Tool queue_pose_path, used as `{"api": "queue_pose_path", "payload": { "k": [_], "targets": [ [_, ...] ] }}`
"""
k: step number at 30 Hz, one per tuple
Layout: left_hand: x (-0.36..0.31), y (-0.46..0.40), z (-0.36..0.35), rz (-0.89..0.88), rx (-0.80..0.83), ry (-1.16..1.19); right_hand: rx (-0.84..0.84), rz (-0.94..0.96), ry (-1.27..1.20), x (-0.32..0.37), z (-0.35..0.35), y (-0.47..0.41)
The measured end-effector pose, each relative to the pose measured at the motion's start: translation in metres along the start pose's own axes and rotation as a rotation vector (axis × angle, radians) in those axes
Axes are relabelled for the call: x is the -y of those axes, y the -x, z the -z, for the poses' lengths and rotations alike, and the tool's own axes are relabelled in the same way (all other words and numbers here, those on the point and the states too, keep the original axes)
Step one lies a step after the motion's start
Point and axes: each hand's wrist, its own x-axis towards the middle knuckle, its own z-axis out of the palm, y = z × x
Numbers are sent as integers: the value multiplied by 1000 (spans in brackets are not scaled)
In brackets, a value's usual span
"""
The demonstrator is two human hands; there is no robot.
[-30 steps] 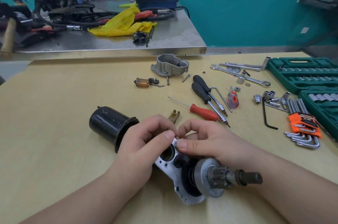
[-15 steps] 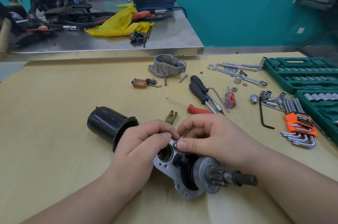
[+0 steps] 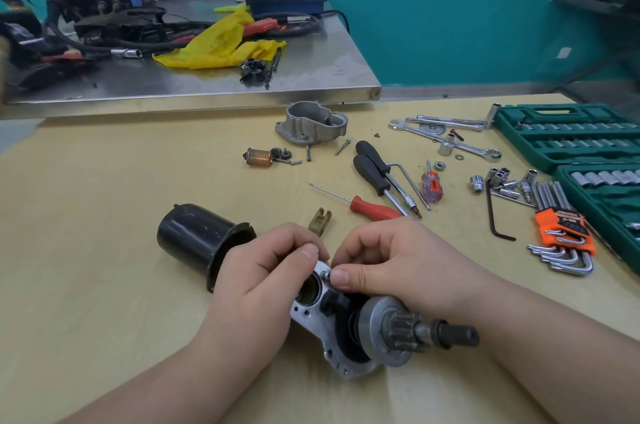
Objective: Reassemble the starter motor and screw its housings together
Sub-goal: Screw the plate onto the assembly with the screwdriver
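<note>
Since the earlier frames, right hand [image 3: 398, 264] has shifted so its thumb tip now presses a small screw [image 3: 325, 273] at the top corner of the silver plate [image 3: 313, 314]; fingers curled, pinching it. Left hand [image 3: 263, 281] grips the motor [image 3: 346, 312] at the plate, fingers curled over the top. Motor lies near the desk's [image 3: 104, 215] near edge, centre: one glossy black cylindrical can [image 3: 197, 240], one cast plate, one toothed pinion [image 3: 398, 330] on a dark shaft. Mid-desk: one grey cast cover [image 3: 311, 123], one copper-coloured coil [image 3: 259, 157], two black-handled drivers [image 3: 372, 163], one red driver [image 3: 372, 208]. Right edge: two green socket cases [image 3: 568, 139], one orange hex-key holder [image 3: 561, 226].
</note>
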Motion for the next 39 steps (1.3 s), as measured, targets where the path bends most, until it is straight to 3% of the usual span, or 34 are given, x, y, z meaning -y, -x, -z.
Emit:
{"api": "queue_pose_path", "payload": {
  "k": [7, 21, 32, 39],
  "targets": [
    [-2, 0, 4, -48, 104, -70, 13, -29, 5, 1, 1, -1],
    [2, -1, 0, 23, 36, 1, 28, 25, 86, 15, 6, 1],
    [0, 0, 1, -10, 75, -27, 77, -57, -99, 16, 1, 2],
    [-1, 0, 1, -4, 91, 3, 65, -57, -87, 13, 0, 4]
  ]
}}
